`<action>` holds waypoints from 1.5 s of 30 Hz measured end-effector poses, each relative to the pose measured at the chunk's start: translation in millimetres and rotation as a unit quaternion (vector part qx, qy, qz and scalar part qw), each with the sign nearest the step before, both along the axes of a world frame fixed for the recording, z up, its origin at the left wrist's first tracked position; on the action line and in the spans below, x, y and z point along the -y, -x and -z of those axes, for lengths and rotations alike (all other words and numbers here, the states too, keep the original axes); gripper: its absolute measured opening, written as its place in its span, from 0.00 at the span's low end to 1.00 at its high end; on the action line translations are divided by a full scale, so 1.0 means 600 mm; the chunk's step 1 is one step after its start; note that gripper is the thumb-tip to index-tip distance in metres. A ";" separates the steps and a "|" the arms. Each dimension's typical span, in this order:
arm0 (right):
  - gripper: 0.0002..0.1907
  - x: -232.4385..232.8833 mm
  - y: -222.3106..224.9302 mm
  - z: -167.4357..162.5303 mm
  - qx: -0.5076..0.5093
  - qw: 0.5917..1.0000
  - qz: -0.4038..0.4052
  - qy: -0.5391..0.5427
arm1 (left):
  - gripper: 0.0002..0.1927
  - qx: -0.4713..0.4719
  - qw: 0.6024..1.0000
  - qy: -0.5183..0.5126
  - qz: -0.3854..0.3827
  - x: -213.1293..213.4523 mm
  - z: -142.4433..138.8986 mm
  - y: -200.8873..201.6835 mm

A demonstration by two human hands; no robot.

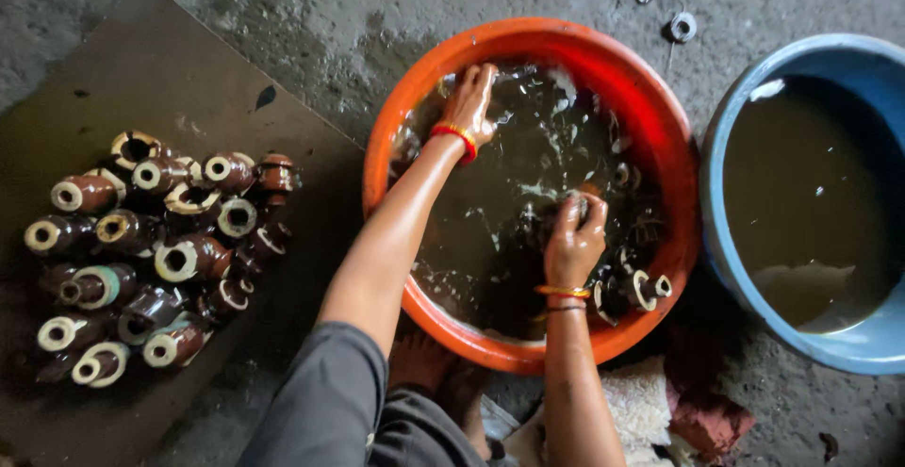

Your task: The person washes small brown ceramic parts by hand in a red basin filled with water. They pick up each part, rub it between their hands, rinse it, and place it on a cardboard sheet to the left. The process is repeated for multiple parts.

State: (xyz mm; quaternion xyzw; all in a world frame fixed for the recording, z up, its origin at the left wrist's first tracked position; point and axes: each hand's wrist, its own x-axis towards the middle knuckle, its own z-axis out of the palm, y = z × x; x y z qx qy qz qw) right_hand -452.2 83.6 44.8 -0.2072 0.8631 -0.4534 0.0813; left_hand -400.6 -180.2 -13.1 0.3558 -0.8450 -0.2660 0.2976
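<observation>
Both hands' fingers dipped in the orange basin (grip lost under murky water, impossible to tell).

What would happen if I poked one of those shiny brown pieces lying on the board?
A brown glazed piece looks round-bodied and lies on its side, so it would probably roll. The glossy glaze looks hard and likely slippery when wet. It looks ceramic, so dropping it might chip it.

No packages, labels, signs or screens show anywhere in this view.
</observation>
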 end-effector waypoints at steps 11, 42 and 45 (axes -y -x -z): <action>0.34 0.071 0.017 0.066 -0.268 0.917 -0.234 -0.179 | 0.15 -0.430 0.549 -0.711 0.090 -0.141 -0.033 -0.114; 0.04 0.062 -0.060 -0.010 -0.044 0.969 -0.117 0.214 | 0.19 -0.358 0.878 -0.313 0.061 -0.222 -0.053 -0.068; 0.04 0.064 -0.059 -0.037 0.013 0.973 -0.074 0.216 | 0.17 -0.417 0.823 -0.369 0.107 -0.219 -0.080 -0.073</action>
